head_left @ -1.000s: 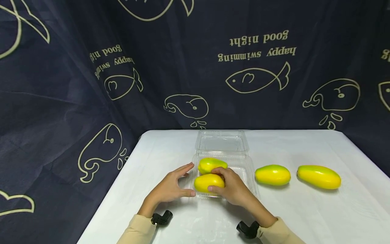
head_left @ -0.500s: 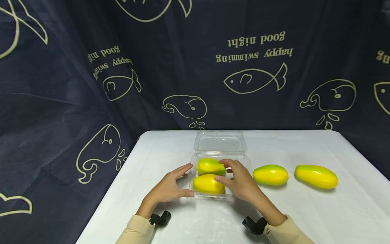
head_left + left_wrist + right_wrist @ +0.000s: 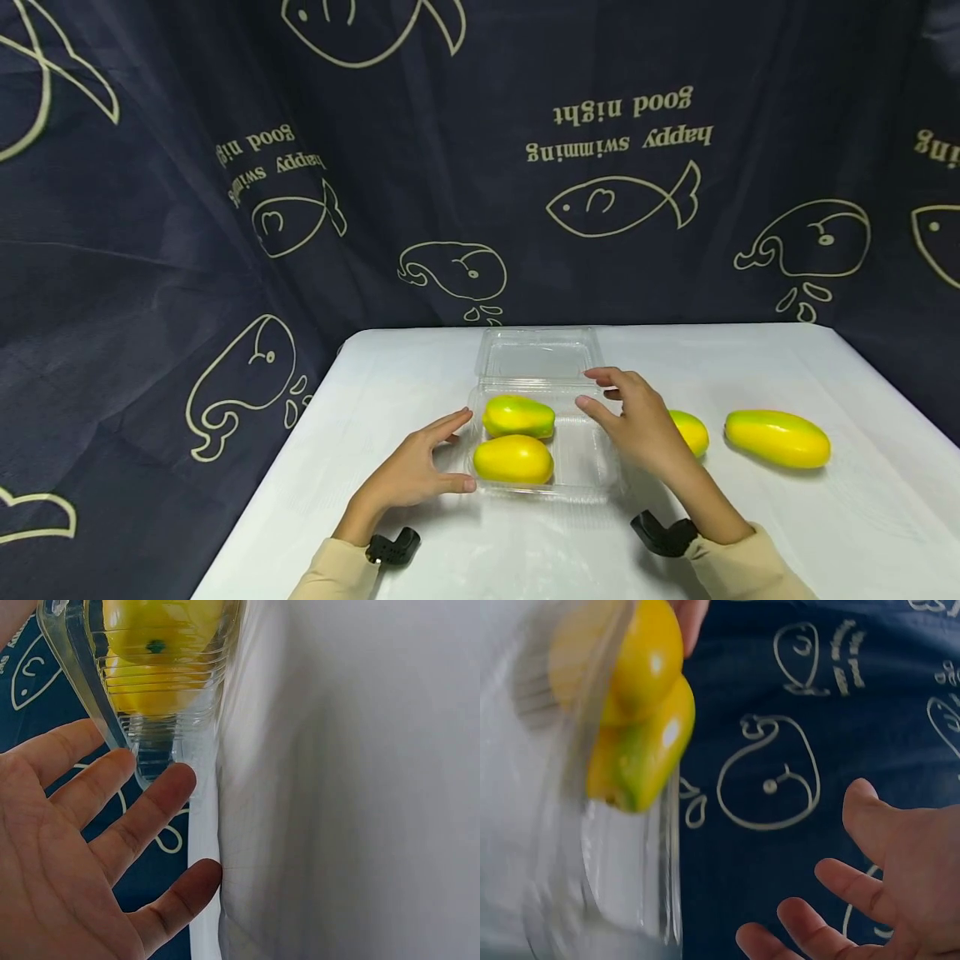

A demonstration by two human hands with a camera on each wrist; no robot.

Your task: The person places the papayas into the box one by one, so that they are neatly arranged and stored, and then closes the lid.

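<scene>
A clear plastic clamshell box (image 3: 581,454) lies open on the white table, its lid (image 3: 540,354) folded back. Two yellow-green papayas, the rear one (image 3: 517,416) and the front one (image 3: 513,459), lie side by side in the box's left half. My left hand (image 3: 411,468) is spread at the box's left side; in the left wrist view its fingertips reach the box corner, though contact is unclear. My right hand (image 3: 641,421) hovers over the box's right side, holding nothing, fingers apart. It partly hides a third papaya (image 3: 692,432) on the table.
Another papaya (image 3: 778,438) lies farther right on the white tablecloth (image 3: 862,533). A dark curtain (image 3: 450,167) with fish and whale drawings hangs behind and to the left of the table.
My right hand has let go of the front papaya in the box and moved right and up, now covering part of the nearer loose papaya. The left hand has stayed about still.
</scene>
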